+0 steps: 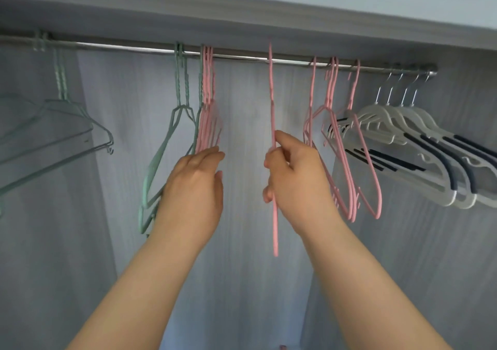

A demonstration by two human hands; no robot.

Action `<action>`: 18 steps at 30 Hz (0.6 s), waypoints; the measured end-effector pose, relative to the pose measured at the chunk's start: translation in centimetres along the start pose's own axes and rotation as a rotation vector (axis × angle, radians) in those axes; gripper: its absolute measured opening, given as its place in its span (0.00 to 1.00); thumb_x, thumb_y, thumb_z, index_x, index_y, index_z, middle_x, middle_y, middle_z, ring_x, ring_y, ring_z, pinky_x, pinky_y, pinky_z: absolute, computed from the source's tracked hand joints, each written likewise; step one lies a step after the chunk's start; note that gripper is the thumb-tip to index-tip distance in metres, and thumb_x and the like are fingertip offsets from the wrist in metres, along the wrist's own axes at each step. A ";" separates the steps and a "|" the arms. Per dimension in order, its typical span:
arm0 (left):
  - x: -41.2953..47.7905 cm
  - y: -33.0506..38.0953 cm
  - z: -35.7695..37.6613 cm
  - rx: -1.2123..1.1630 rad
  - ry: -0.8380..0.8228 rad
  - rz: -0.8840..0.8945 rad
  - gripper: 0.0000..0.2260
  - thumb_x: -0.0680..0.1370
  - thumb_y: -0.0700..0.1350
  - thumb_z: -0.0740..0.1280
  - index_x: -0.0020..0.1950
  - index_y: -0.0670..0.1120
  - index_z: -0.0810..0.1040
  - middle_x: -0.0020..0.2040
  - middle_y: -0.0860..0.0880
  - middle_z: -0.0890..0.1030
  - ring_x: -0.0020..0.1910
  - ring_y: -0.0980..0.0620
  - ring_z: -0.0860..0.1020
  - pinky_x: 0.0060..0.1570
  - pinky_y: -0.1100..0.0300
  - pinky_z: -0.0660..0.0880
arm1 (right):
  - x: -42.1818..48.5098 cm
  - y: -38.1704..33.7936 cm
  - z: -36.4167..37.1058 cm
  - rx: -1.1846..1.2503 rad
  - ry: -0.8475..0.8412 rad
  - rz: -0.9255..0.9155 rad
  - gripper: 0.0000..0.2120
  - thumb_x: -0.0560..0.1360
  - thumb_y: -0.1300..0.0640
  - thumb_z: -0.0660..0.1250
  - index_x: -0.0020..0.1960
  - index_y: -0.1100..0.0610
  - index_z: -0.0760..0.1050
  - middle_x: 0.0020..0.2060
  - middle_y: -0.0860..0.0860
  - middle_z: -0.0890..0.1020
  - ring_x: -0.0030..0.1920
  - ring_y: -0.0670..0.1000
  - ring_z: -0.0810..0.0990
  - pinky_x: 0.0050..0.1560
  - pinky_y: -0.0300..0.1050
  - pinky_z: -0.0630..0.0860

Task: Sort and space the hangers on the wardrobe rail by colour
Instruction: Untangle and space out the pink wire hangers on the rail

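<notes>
Head view: R hand point(293, 172) grips 1 pink hanger point(271, 94) at middle of rail point(242, 57).
Hanger hangs edge-on, hook crossing rail, btwn pink bunch point(208, 102) and more pink hangers point(332, 91) on the R. L hand point(196, 185) open, straight fingers touching pink bunch. Green hangers point(180, 80) to the L, white hangers point(390, 118) far R.
</notes>
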State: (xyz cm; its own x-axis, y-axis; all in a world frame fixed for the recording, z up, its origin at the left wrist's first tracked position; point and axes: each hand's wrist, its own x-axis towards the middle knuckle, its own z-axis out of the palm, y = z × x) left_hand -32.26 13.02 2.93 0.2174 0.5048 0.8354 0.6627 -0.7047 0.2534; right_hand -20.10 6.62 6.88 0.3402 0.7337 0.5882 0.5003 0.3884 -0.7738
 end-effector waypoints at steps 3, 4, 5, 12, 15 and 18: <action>-0.2 0.2 -0.7 -0.194 -0.009 -0.069 0.12 0.76 0.47 0.63 0.59 0.45 0.75 0.55 0.49 0.78 0.52 0.49 0.75 0.52 0.65 0.66 | 0.4 -0.3 -0.1 0.042 0.004 0.062 0.18 0.79 0.62 0.52 0.67 0.53 0.67 0.29 0.47 0.70 0.17 0.43 0.68 0.26 0.35 0.72; -0.3 0.3 -1.0 -0.277 -0.015 -0.110 0.12 0.76 0.48 0.64 0.58 0.47 0.75 0.52 0.54 0.77 0.49 0.54 0.75 0.49 0.68 0.67 | 1.0 -0.4 -0.1 0.056 0.021 0.081 0.20 0.79 0.61 0.52 0.71 0.54 0.64 0.31 0.46 0.72 0.17 0.42 0.69 0.27 0.34 0.73; -0.3 0.4 -1.2 -0.361 -0.015 -0.149 0.12 0.75 0.48 0.64 0.57 0.49 0.75 0.50 0.57 0.76 0.46 0.58 0.74 0.47 0.70 0.68 | 1.6 -0.4 -0.1 0.074 0.042 0.109 0.21 0.79 0.62 0.52 0.72 0.55 0.62 0.32 0.45 0.72 0.18 0.42 0.69 0.26 0.33 0.73; -0.9 0.6 -2.8 -0.690 0.018 -0.307 0.13 0.76 0.44 0.63 0.60 0.54 0.72 0.45 0.49 0.80 0.33 0.57 0.77 0.38 0.59 0.71 | 3.3 0.0 -1.0 0.024 0.024 0.316 0.19 0.80 0.62 0.53 0.71 0.60 0.63 0.49 0.52 0.75 0.29 0.46 0.70 0.27 0.30 0.75; -1.2 0.3 -3.6 -0.741 0.029 -0.338 0.15 0.77 0.39 0.62 0.60 0.54 0.70 0.49 0.56 0.79 0.34 0.62 0.79 0.40 0.57 0.76 | 2.8 0.0 -1.2 -0.236 -0.061 0.310 0.23 0.80 0.57 0.55 0.73 0.60 0.56 0.66 0.58 0.70 0.45 0.51 0.79 0.51 0.42 0.78; -1.6 -0.2 -4.2 -0.804 0.004 -0.360 0.15 0.77 0.36 0.60 0.58 0.54 0.69 0.55 0.56 0.78 0.36 0.64 0.80 0.47 0.61 0.77 | 1.2 -1.8 -0.6 -0.592 0.054 -0.023 0.27 0.79 0.57 0.57 0.75 0.57 0.51 0.73 0.55 0.58 0.71 0.56 0.63 0.67 0.41 0.60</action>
State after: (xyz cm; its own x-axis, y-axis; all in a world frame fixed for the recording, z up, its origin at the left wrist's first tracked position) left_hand -35.75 10.24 3.60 0.0885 0.7634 0.6399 -0.0147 -0.6413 0.7671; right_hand -20.15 6.50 9.17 0.3561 0.6933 0.6266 0.8617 0.0158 -0.5072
